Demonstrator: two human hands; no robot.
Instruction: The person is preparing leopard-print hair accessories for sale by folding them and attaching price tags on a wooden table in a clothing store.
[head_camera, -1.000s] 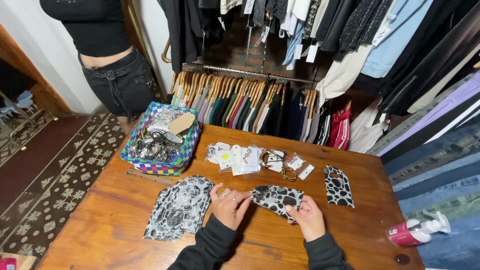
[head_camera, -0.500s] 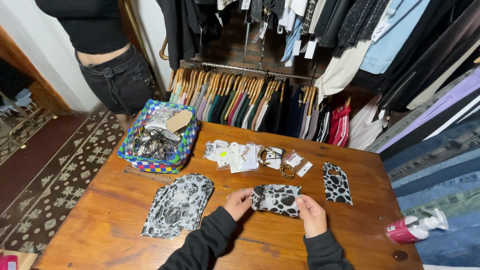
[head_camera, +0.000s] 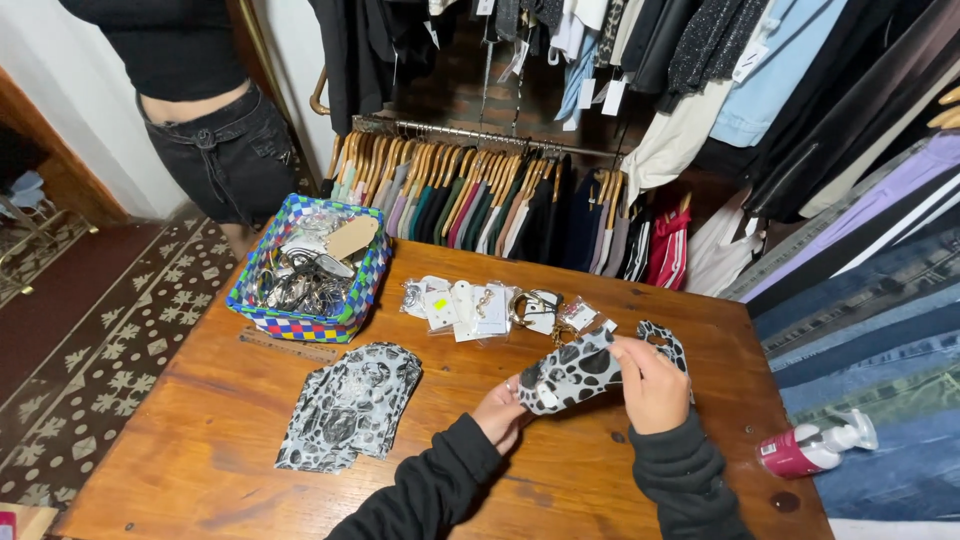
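Both my hands hold a black-and-white spotted fabric piece (head_camera: 572, 374) lifted just above the wooden table (head_camera: 200, 440). My left hand (head_camera: 502, 413) grips its lower left end, and my right hand (head_camera: 651, 382) pinches its right end. Another spotted piece (head_camera: 667, 343) lies on the table behind my right hand, partly hidden. A stack of grey patterned fabric pieces (head_camera: 350, 405) lies to the left of my hands.
A checkered basket (head_camera: 310, 272) full of metal trinkets stands at the table's back left. Small packets of jewellery (head_camera: 480, 305) lie mid-table. A pink spray bottle (head_camera: 815, 448) lies at the right edge. A person (head_camera: 205, 120) stands back left beside a clothes rack (head_camera: 520, 190).
My hands have lifted the spotted fabric piece off the table and tilted it up. The view has shifted slightly.
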